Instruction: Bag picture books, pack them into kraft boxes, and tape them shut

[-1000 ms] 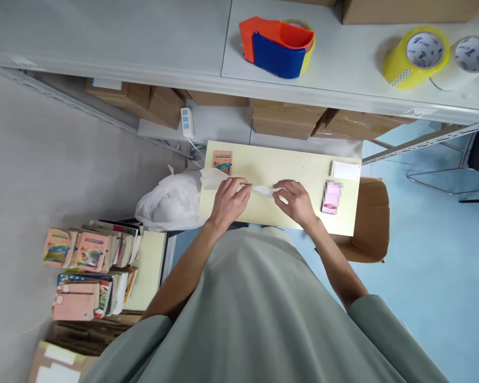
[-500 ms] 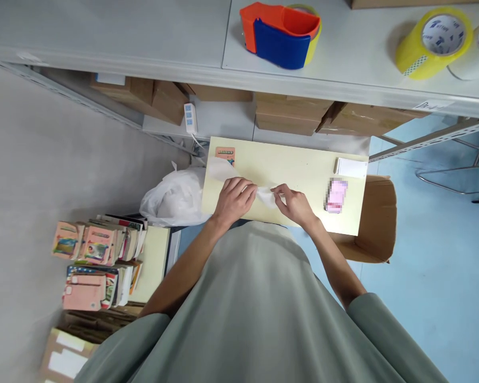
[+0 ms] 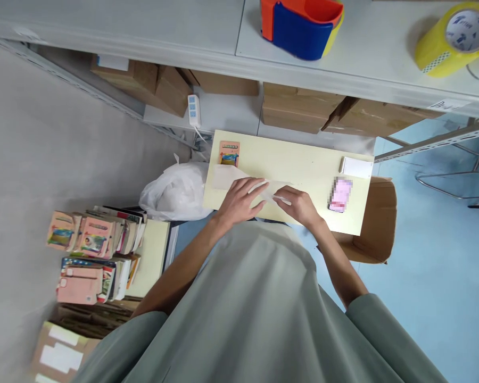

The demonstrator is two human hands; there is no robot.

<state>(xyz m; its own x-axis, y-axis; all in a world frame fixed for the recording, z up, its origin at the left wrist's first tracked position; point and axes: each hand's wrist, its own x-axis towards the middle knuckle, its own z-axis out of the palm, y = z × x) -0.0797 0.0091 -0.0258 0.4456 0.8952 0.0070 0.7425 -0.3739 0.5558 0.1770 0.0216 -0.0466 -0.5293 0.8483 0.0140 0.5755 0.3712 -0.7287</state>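
A thin, translucent white plastic bag [image 3: 224, 177] lies across the pale tabletop [image 3: 287, 154] and runs under my left hand toward my right. My left hand [image 3: 242, 201] rests over it with thumb and fingers spread apart. Close by on the right, my right hand [image 3: 299, 205] pinches the bag's other end between thumb and fingers. A pink booklet [image 3: 229, 153] with a colourful cover lies just beyond the bag at the far left of the tabletop.
A pink phone-like object [image 3: 340, 194], partly pixelated, and a white card stack [image 3: 356, 167] lie on the right. An open carton [image 3: 377, 221] stands beside the table. On the left are a white plastic sack [image 3: 175, 191] and piled booklets [image 3: 98, 236]. A shelf holds a tape dispenser [image 3: 301, 32].
My left fingers have spread from a pinch, and more of the bag now lies flat on the left. My right hand keeps its pinch. The view has shifted slightly.
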